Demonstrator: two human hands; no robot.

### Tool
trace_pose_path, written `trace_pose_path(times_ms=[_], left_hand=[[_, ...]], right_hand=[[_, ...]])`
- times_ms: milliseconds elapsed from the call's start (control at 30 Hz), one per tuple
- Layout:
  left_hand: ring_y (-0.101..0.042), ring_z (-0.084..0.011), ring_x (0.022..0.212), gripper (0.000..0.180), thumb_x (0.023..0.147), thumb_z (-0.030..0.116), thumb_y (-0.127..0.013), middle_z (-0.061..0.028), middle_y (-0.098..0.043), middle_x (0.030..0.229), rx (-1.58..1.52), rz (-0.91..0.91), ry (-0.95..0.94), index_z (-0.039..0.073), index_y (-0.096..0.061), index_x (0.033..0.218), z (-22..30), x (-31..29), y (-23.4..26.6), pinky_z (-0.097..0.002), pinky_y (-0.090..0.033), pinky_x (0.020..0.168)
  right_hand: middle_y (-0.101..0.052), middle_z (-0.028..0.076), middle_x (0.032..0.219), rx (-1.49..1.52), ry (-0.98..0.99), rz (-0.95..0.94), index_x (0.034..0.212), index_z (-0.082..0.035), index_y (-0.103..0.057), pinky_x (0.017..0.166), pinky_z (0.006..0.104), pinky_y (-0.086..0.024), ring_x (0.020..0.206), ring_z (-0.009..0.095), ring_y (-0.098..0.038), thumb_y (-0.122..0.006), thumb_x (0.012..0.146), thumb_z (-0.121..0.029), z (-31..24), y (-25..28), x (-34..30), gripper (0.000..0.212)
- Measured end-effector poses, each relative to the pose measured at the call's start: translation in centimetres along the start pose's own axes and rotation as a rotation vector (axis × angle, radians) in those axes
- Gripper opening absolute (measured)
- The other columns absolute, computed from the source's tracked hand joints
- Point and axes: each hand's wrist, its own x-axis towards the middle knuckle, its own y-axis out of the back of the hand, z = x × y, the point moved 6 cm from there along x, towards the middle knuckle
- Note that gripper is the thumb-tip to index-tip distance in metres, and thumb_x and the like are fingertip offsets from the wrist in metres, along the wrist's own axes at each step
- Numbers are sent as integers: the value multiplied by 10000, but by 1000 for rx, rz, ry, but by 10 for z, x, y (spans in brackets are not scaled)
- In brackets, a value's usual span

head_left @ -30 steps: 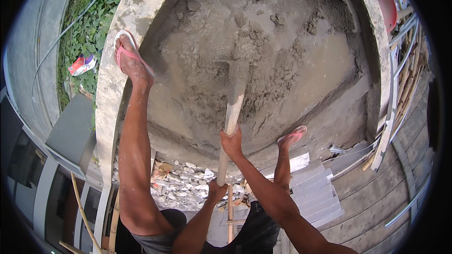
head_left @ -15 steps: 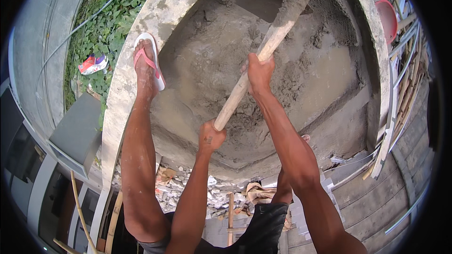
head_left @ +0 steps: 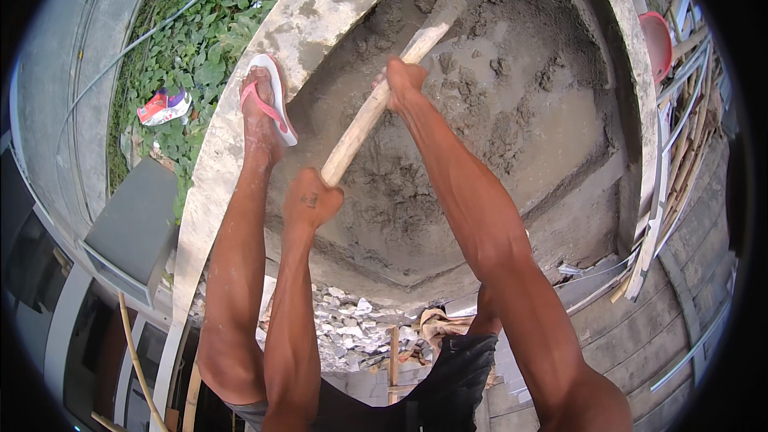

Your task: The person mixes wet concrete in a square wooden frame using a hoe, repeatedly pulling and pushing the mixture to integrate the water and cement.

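Note:
Both my hands grip the wooden handle of a hoe (head_left: 362,134), which slants across a walled basin of wet grey mortar (head_left: 480,144). My left hand (head_left: 312,198) is closed round the near end of the handle. Farther up the shaft, my right hand (head_left: 402,84) wraps round it. The mud-caked top of the handle reaches the mortar at the far side, where the blade is mostly hidden in the mix. Lumps and shallow watery patches cover the mortar's surface.
My left foot in a pink-strapped sandal (head_left: 272,100) stands on the concrete rim (head_left: 224,140). Broken rubble (head_left: 344,324) lies below the near wall. At the right are a red basin (head_left: 656,46), stacked poles (head_left: 694,140) and planks (head_left: 640,328). Green plants (head_left: 208,56) grow at the left.
Both hands and the hoe have shifted to the left. The blade, visible flat on the mortar before, is now mostly hidden in the mix.

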Motion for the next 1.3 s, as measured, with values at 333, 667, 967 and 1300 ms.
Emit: trace_pose_path(times_ms=[333, 667, 967, 1300], left_hand=[[-685, -463, 880, 372, 721, 201, -659, -342, -671, 854, -183, -86, 241, -126, -678, 899, -54, -79, -38, -472, -531, 769], [-695, -371, 694, 277, 698, 163, -648, -276, -648, 698, -468, -90, 403, -106, -612, 756, -102, -210, -237, -437, -502, 651], [-701, -378, 919, 329, 718, 105, -670, -221, -715, 943, -178, -373, 505, 40, -712, 1038, -173, -335, -341, -436, -558, 813], [-675, -434, 915, 358, 751, 113, -649, -271, -692, 927, -391, -150, -237, 18, -645, 1096, 19, -105, -246, -479, -544, 776]], right_hand=[[-543, 125, 631, -90, -129, -41, 859, 90, -555, 388, 381, -447, 458, 217, -545, -608, 873, -77, 105, -2, -50, 176], [-599, 125, 719, -402, -215, -332, 1185, 54, -493, 450, 357, -490, 520, 198, -593, -654, 845, -116, 221, 120, -121, 413], [-591, 40, 856, -212, -284, -142, 1112, -18, -533, 628, 307, -502, 696, 140, -583, -648, 819, -40, 285, 321, -246, 315], [-505, 84, 741, 225, 118, -324, 1044, -23, -409, 507, 342, -456, 568, 176, -520, -557, 869, 26, 24, 211, -69, 234]])
